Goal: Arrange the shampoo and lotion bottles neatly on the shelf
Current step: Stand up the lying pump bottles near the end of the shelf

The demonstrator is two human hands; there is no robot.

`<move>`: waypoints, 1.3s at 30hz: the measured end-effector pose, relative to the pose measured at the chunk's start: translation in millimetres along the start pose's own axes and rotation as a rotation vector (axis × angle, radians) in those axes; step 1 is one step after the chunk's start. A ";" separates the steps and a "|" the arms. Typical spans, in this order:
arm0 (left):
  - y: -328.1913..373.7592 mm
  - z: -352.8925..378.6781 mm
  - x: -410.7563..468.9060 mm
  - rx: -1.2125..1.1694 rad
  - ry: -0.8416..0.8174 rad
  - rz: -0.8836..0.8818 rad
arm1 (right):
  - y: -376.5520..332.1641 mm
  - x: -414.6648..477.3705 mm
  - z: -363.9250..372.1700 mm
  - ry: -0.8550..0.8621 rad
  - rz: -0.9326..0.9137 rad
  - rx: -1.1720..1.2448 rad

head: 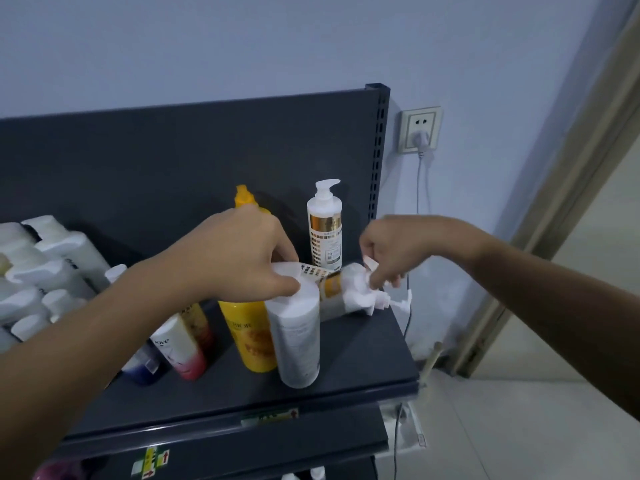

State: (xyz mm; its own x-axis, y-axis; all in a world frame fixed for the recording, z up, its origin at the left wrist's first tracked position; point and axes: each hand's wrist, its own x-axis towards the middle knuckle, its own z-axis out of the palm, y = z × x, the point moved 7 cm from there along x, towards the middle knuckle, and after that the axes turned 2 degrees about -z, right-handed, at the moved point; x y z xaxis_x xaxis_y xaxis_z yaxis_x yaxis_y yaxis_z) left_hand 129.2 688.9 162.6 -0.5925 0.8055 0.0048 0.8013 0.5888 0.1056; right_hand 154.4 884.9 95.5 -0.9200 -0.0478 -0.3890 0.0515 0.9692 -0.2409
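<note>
My left hand [242, 258] grips the base end of a white bottle with gold bands [330, 289], held on its side above the dark shelf [363, 355]. My right hand [388, 254] pinches a white tissue [360, 289] against that bottle's neck; its pump [398, 303] points right. Just below the held bottle stands a plain white bottle [299, 344], with a yellow bottle [252, 344] to its left. A matching white and gold pump bottle [324, 230] is upright at the back. A white and pink bottle [180, 348] and a dark blue one [142, 368] lean further left.
Several white bottles [45, 265] are piled at the shelf's left end. The shelf's dark back panel [173, 161] rises behind. A wall socket [419, 129] with a plugged cable sits right of the shelf, and a lower shelf level [277, 459] shows below.
</note>
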 end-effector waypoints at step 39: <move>-23.2 -15.4 43.4 0.096 0.191 -0.067 | 79.3 66.4 75.9 -0.030 0.145 -0.302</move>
State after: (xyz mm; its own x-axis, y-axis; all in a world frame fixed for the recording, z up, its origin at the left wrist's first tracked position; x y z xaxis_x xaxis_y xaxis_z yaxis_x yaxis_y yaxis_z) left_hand 83.6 709.2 175.7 -0.6421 0.7427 0.1902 0.7585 0.6514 0.0171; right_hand 126.9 940.2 -16.9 -0.8996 0.0929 -0.4267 0.0593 0.9941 0.0914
